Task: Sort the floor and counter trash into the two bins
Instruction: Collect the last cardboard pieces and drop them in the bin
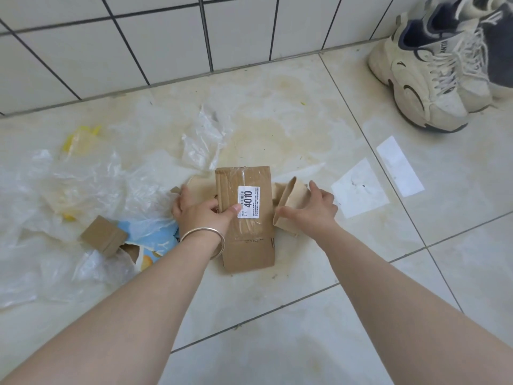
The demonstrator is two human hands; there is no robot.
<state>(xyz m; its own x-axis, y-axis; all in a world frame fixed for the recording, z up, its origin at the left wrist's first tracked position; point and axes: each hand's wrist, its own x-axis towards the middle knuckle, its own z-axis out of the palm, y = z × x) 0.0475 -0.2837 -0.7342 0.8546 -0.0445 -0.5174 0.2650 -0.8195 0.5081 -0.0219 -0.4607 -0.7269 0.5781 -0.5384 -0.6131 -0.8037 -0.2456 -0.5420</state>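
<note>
A flattened brown cardboard box (251, 240) with a white "4010" label lies on the tiled floor in the middle of the head view. My left hand (201, 211), with a silver bangle on the wrist, grips the box's left edge, thumb on the label. My right hand (308, 209) holds the box's folded right flap (291, 198), which stands bent upward. Crumpled clear plastic bags (83, 187) lie to the left, with a small cardboard piece (103, 235) and a torn blue printed wrapper (151, 240) among them. No bin is in view.
A pair of off-white sneakers (424, 76) stands at the top right by the tiled wall (166, 37). Two white paper pieces (358, 187) (399, 165) lie flat to the right. Yellow scraps (80, 138) sit under plastic at the far left.
</note>
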